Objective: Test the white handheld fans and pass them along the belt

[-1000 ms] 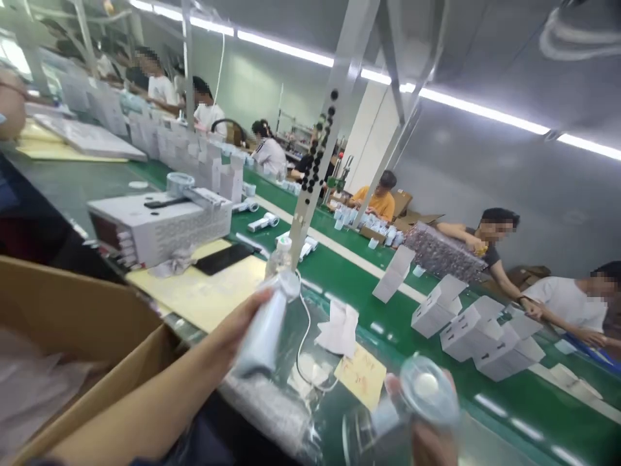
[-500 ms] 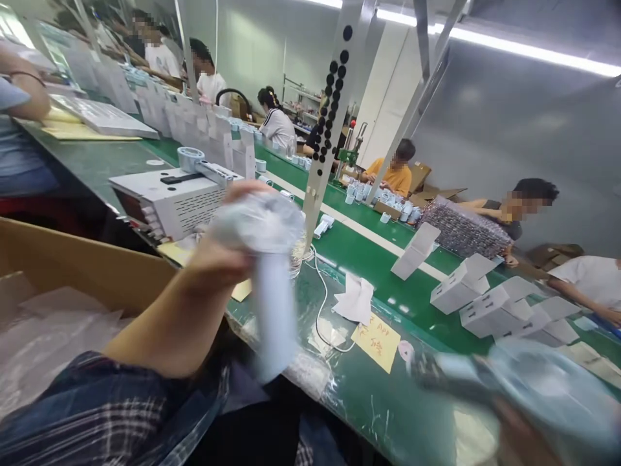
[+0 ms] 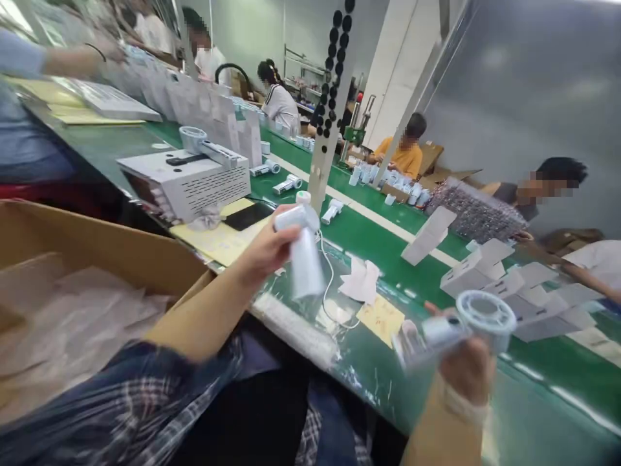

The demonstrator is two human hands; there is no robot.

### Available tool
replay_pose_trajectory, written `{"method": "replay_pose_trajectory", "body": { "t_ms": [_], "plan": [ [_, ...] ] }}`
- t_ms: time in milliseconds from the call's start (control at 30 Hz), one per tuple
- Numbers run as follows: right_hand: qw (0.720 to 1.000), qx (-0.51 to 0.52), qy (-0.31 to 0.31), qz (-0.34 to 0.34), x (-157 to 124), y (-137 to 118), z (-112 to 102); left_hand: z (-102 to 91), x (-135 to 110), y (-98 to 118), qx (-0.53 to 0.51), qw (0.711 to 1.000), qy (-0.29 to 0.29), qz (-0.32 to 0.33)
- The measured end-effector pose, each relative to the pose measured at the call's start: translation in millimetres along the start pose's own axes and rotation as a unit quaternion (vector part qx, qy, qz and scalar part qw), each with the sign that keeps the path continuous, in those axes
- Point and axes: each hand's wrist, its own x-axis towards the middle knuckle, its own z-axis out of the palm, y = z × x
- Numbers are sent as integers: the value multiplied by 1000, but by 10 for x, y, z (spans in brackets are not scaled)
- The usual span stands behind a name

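Observation:
My left hand (image 3: 272, 244) is closed around the head end of a light-blue handheld fan (image 3: 306, 262), whose handle points down over the bench edge. That handle is smeared by motion. On the right, my right hand (image 3: 468, 367) grips a second light-blue handheld fan (image 3: 486, 312) from below. Its round ring-shaped head faces up, and its handle, with a blurred grey part, points left. Both fans are held above the green bench (image 3: 359, 362). A white paper scrap (image 3: 359, 279) and a yellow note (image 3: 381, 320) lie between my hands.
A white power supply box (image 3: 187, 188) with a fan on top stands left, near a dark phone (image 3: 249, 216). A cardboard box (image 3: 97, 233) holds clear bags. White open cartons (image 3: 478, 275) line the green belt (image 3: 373, 236). A metal post (image 3: 324, 155) rises ahead; several co-workers sit around.
My left hand has moved forward, away from the camera, with its fan. My right hand has come up and left with the other fan. At far left, a co-worker's arm has reached forward.

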Motion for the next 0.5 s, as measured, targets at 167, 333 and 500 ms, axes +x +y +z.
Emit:
{"method": "replay_pose_trajectory", "body": {
  "t_ms": [167,333,500],
  "plan": [
    [990,125,45,52,-18,225,192,-62,-54,-289,-19,998,-31,-53],
    [968,134,-35,212,-398,548,724,392,-174,-660,46,992,-118,10],
    [967,52,-163,187,-604,555,752,1003,-244,-999,147,978,-144,42]
  ]
}}
